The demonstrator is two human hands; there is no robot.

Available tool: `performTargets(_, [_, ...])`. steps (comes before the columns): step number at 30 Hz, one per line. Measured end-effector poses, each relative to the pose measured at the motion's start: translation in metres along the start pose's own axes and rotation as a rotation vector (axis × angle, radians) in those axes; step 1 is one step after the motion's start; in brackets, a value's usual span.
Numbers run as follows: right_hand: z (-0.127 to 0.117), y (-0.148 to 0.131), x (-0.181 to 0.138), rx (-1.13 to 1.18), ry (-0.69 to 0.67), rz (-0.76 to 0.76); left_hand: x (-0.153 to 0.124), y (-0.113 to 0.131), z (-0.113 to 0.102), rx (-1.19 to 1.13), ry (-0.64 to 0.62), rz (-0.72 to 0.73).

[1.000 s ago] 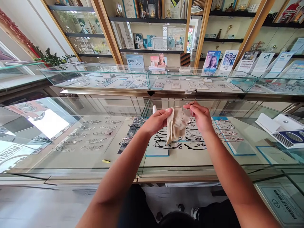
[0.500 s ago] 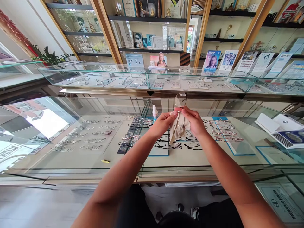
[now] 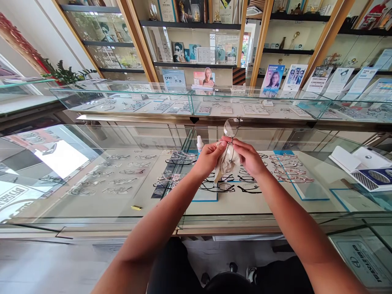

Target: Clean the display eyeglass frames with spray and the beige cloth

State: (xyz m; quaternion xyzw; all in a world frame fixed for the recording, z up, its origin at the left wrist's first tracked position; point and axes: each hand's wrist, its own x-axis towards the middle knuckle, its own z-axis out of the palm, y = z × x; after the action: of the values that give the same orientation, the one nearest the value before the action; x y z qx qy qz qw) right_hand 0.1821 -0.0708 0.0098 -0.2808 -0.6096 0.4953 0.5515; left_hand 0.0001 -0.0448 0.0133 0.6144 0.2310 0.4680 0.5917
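Observation:
A pair of thin-rimmed eyeglasses is held up over the glass counter, one clear lens standing above my fingers. A crumpled cream cleaning cloth hangs below, wrapped about the lower part of the glasses. My left hand pinches the cloth against the frame, thumb on top. From the other side my right hand has its fingers closed on the eyeglasses and the edge of the cloth. The other lens is hidden by cloth and fingers. A small white spray bottle stands just beyond my left hand.
Rows of spectacle frames lie inside the glass display counter. Pink-toned frames are displayed at the right. An open white case sits farther right. Behind runs a second glass showcase with upright leaflets.
Both hands have shifted slightly left with the eyeglasses. The cloth is bunched differently, and the right fingers are more stretched along it.

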Motion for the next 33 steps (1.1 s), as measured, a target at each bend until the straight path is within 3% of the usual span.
performTargets(17, [-0.0007,-0.0019,-0.0020,-0.220,-0.046,-0.084,0.0008,-0.0004,-0.0020,-0.006,0.065,-0.011])
performTargets(33, [0.0037,-0.0014,-0.0027,-0.264,-0.069,-0.133,0.0015,0.0006,-0.0014,-0.023,0.083,-0.023])
